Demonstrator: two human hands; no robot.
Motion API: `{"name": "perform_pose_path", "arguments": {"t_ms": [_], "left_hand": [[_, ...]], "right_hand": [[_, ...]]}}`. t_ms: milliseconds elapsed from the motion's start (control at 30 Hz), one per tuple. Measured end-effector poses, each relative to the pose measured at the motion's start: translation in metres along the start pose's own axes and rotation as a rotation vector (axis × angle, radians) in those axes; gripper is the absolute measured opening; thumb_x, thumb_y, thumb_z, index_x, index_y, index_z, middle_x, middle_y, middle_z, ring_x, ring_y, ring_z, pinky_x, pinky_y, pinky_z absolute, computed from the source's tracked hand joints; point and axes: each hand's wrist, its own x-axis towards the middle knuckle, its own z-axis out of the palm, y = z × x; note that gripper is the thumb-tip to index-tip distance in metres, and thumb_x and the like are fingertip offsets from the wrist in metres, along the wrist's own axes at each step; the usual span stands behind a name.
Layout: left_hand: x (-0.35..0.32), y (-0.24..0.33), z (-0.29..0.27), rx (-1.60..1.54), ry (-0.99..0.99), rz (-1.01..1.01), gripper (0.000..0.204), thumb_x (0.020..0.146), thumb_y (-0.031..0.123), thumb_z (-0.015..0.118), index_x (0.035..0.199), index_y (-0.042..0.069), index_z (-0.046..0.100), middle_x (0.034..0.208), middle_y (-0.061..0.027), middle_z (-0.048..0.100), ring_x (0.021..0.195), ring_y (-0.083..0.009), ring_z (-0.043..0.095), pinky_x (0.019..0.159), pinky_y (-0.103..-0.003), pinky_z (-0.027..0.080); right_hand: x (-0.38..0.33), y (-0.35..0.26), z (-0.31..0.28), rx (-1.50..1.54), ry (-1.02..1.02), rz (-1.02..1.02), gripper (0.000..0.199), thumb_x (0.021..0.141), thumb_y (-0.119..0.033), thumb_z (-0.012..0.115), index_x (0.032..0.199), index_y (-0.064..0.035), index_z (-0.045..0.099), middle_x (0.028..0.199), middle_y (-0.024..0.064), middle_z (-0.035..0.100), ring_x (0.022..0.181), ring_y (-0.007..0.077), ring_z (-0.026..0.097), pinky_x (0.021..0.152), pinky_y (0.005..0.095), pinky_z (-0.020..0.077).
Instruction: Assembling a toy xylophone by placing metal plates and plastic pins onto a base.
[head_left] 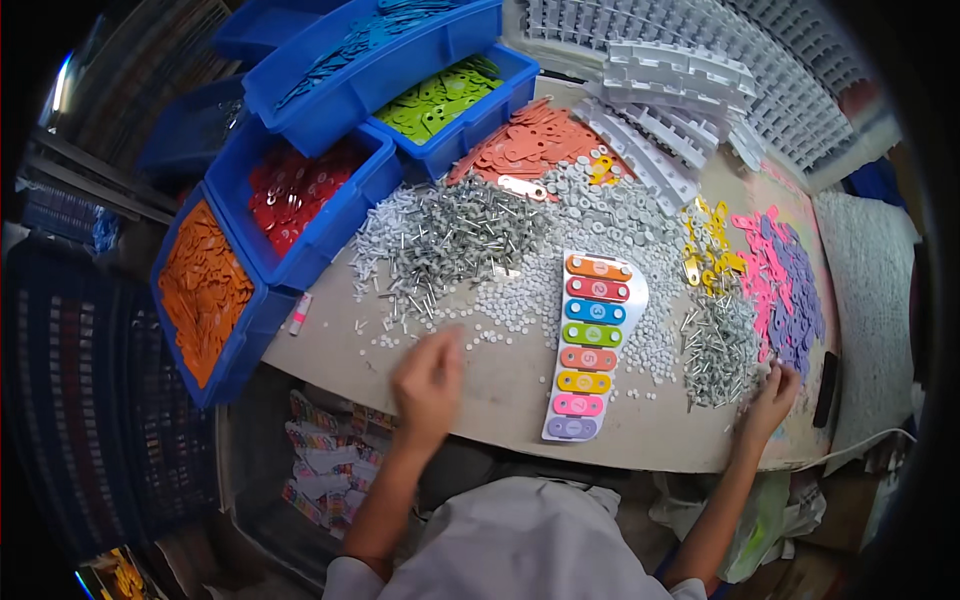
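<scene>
A toy xylophone (592, 335) with a white base and a column of coloured bars lies upright on the table, between my hands. White round caps sit on the ends of its upper bars; the lower bars' ends look darker. My left hand (428, 385), slightly blurred, is raised to the left of it with fingers curled together, near scattered small white caps (510, 308). At the right, my right hand (772, 398) has its fingertips pinched together beside a heap of silver pins (718, 350) and purple bars (795, 300). Whatever either hand holds is too small or hidden.
Blue bins hold orange (205, 295), red (300, 195), green (440, 100) and blue bars (375, 40). Coral bars (530, 140), a large heap of pins (455, 235), yellow (712, 245) and pink bars (762, 260) lie loose. White plastic bases (680, 85) are stacked behind.
</scene>
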Motion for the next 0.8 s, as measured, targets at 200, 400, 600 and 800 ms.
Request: {"name": "perform_pose_path", "arguments": {"t_ms": [200, 400, 600, 800], "left_hand": [[0.073, -0.034, -0.059, 0.483, 0.12, 0.135, 0.019, 0.1, 0.006, 0.065, 0.117, 0.004, 0.074, 0.097, -0.0094, 0.072, 0.082, -0.0231, 0.068, 0.071, -0.035, 0.052], [0.092, -0.055, -0.044, 0.706, -0.014, 0.195, 0.016, 0.095, 0.008, 0.068, 0.109, 0.005, 0.074, 0.099, -0.0107, 0.067, 0.098, -0.0326, 0.064, 0.085, -0.044, 0.051], [0.095, -0.061, -0.052, 0.634, 0.031, 0.161, 0.007, 0.096, 0.008, 0.067, 0.1, 0.003, 0.07, 0.101, -0.0122, 0.068, 0.099, -0.0336, 0.065, 0.087, -0.043, 0.051], [0.08, -0.014, -0.036, 0.391, 0.066, 0.052, 0.01, 0.098, 0.009, 0.068, 0.105, 0.003, 0.068, 0.1, -0.0104, 0.068, 0.093, -0.0284, 0.065, 0.085, -0.039, 0.051]], "right_hand": [[-0.052, -0.058, 0.013, 0.366, 0.124, -0.021, 0.014, 0.107, -0.011, 0.058, 0.119, -0.004, 0.061, 0.105, 0.0007, 0.062, 0.089, 0.0067, 0.055, 0.072, 0.0231, 0.0455], [-0.122, -0.117, 0.054, 0.25, -0.292, -0.352, 0.019, 0.096, 0.009, 0.059, 0.111, 0.0001, 0.065, 0.106, 0.0098, 0.066, 0.096, 0.0161, 0.065, 0.084, 0.0275, 0.0526], [-0.128, -0.148, 0.078, 0.43, -0.45, -0.341, 0.021, 0.093, 0.013, 0.065, 0.11, 0.0002, 0.06, 0.106, 0.0158, 0.069, 0.099, 0.0202, 0.069, 0.086, 0.0298, 0.0543], [-0.117, -0.167, 0.091, 0.253, -0.428, -0.536, 0.02, 0.086, 0.012, 0.071, 0.102, 0.0018, 0.063, 0.105, 0.0149, 0.07, 0.099, 0.0242, 0.067, 0.087, 0.0346, 0.0532]]}}
